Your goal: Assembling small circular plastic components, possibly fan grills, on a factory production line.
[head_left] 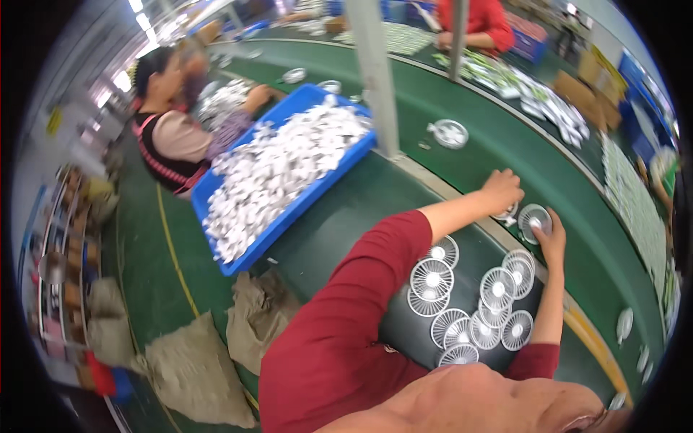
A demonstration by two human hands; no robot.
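Over the near edge of the green conveyor belt, my left hand [503,189] has its fingers curled downward; whatever they grip is hidden. Below its palm a round white fan piece [507,213] partly shows. Just to the right, my right hand [553,237] grips a round, spoked fan grille [534,220] by its rim, tilted above the belt. Between my arms, several similar white grilles [498,287] lie overlapping in two groups on the dark green tabletop [317,249]. Another white fan piece [450,134] rests farther up the belt.
A blue tray [289,213] heaped with small white parts stands at left, beside a metal post [375,79]. A co-worker [170,123] sits beyond it. Sacks [195,372] are on the floor. Across the belt [505,144], a person in red [476,25] stands near more parts.
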